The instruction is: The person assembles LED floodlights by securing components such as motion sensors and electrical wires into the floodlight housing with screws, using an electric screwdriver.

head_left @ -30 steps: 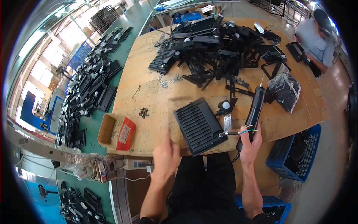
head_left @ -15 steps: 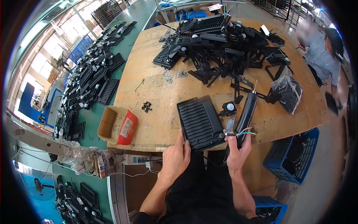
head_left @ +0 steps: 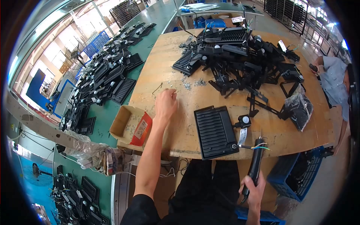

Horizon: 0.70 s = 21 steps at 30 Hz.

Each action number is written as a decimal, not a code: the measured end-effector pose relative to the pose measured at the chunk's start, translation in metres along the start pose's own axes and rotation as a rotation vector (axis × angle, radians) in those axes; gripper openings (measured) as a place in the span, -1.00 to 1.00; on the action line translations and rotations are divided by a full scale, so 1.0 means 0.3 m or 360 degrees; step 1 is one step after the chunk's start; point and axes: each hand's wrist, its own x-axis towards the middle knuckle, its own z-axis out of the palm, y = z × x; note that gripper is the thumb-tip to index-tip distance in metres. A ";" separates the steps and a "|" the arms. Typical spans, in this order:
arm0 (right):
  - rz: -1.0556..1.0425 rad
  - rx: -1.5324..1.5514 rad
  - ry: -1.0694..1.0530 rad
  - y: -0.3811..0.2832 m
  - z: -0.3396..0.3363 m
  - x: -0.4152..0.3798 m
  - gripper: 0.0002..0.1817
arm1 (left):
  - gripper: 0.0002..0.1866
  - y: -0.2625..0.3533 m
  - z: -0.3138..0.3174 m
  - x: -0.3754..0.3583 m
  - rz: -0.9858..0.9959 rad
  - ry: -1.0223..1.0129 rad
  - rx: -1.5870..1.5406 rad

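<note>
My right hand [head_left: 254,187] is wrapped round a black electric screwdriver [head_left: 255,161], its bit pointing up and away from me at the table's front edge. A black finned floodlight [head_left: 215,132] lies face down on the table, a white-domed motion sensor [head_left: 244,120] at its right side. Its short cable with bared coloured wires [head_left: 258,147] passes by the screwdriver's tip. My left hand [head_left: 167,103] is over the table left of the floodlight, fingers curled together; what they hold, if anything, is hidden. Just beyond it lies a thin bent metal hook [head_left: 157,89].
An open carton [head_left: 122,125] with small metal parts stands at the left edge. Loose hardware [head_left: 187,83] and a heap of black lights and brackets [head_left: 240,56] cover the back. A plastic-wrapped bundle [head_left: 299,109] lies right. Blue crates [head_left: 296,176] are below; a co-worker [head_left: 333,78] stands right.
My left hand has left the floodlight and reached forward left, over where the black screws lay. My right hand has let go of the cable and drawn the screwdriver towards me. The view has shifted.
</note>
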 end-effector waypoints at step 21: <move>0.0064 -0.0005 -0.0031 0.059 0.011 -0.020 -0.56 | -0.63 0.021 -0.048 -0.291 0.0163 -0.0018 0.0439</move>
